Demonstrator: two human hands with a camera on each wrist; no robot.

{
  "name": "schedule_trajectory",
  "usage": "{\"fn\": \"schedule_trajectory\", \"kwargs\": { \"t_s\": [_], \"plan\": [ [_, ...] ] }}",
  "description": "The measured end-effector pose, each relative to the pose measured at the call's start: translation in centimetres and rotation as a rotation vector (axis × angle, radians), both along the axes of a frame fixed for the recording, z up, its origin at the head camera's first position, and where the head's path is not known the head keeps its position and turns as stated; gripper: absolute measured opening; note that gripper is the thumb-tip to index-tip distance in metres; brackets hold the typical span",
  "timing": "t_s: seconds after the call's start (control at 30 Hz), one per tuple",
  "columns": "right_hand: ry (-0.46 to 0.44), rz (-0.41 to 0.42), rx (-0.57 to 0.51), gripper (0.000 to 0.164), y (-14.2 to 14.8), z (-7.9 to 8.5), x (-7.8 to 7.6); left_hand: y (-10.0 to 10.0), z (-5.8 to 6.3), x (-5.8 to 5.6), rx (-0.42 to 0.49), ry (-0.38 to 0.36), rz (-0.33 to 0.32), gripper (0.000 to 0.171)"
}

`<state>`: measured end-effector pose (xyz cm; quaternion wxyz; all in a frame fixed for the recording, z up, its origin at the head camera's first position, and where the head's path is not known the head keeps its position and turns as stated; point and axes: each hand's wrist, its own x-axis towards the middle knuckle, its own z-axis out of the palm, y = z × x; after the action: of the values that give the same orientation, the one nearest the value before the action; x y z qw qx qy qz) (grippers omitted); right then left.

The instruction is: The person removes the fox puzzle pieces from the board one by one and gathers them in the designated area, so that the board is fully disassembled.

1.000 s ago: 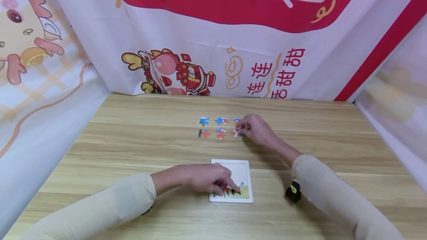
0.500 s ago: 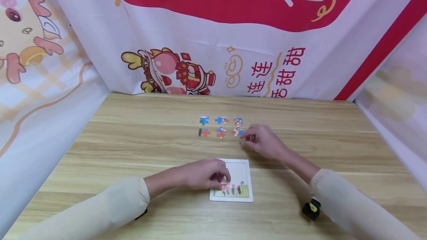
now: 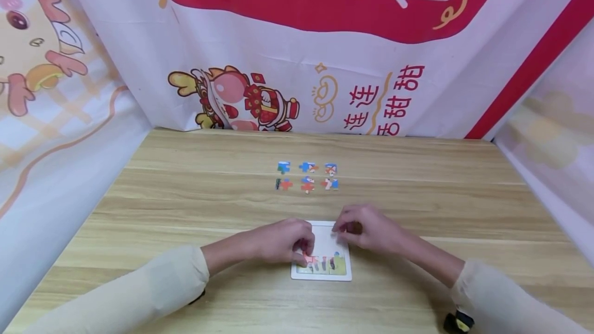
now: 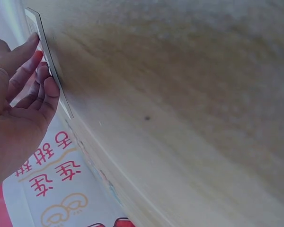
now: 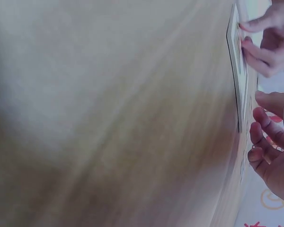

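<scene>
A white puzzle tray (image 3: 343, 277) lies on the table, a row of joined picture pieces (image 3: 325, 266) along its near side. Over the tray's left part hovers my left hand (image 3: 284, 241), fingers bent and thumb low near the reddish part of the picture. In the left wrist view a gap shows between its thumb and index finger. My right hand (image 3: 371, 228) is at the tray's upper right edge, fingers loosely bent. Nothing shows between its fingers in the right wrist view (image 5: 274, 142). Whether either hand touches the tray is unclear.
Beyond the tray, loose jigsaw pieces lie in two rows, among them a blue and orange piece (image 3: 331, 169) and a red and green piece (image 3: 284, 184). A printed cloth (image 3: 287, 45) hangs behind the wooden table (image 3: 185, 195).
My right hand has left the loose pieces and come back toward the tray. My left index finger, earlier pointing at the tray's right pieces, has drawn back left and bent.
</scene>
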<state>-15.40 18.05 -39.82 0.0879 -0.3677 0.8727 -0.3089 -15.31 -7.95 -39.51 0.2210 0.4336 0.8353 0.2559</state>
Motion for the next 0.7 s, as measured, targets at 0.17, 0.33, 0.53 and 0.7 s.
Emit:
{"fn": "schedule_trajectory", "kwargs": {
  "t_s": [0.17,0.33,0.53,0.7],
  "plan": [
    [-0.004,0.102,-0.026,0.013,-0.1,-0.1,1.3,0.0,0.0,0.0,0.003,-0.015,0.015,0.017],
    [0.064,0.218,-0.024,0.021,-0.3,-0.4,2.3,0.0,0.1,-0.2,0.001,-0.022,0.018,0.018],
    [0.093,0.249,0.033,0.025,-0.3,-0.6,2.9,0.0,0.1,-0.2,-0.003,-0.018,0.013,0.019],
    [0.092,0.272,0.048,0.027,-0.3,-0.7,3.0,0.1,0.2,-0.1,-0.016,-0.001,0.008,0.019]
  ]
}}
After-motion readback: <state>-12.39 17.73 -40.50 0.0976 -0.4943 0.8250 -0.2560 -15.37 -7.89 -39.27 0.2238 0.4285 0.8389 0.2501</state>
